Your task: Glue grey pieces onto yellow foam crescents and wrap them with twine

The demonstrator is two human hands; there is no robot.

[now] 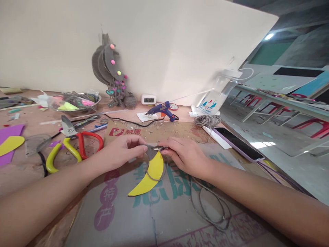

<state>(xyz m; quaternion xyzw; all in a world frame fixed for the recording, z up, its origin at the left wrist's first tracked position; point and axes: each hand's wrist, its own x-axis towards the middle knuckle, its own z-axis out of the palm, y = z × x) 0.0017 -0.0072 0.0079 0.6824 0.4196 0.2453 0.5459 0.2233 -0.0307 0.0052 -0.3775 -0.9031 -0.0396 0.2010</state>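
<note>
A yellow crescent-shaped piece [150,174] hangs between my hands, its upper end wrapped in grey cord [152,155]. My left hand [128,150] pinches the wrapped upper end between thumb and fingers. On the other side, my right hand [183,154] is closed on the grey cord near the crescent's top edge. A loop of the cord hangs across the yellow face. More loose cord [212,209] lies in coils on the printed cardboard [123,219] below my right forearm. The fingertips partly hide the crescent's top.
Red-and-yellow-handled shears [74,137] lie left of my left hand. Behind the hands are a blue glue gun [163,110], a small clock [148,99] and a ball of cord [207,120]. A phone [238,143] and a clear bottle [216,92] stand at the right edge.
</note>
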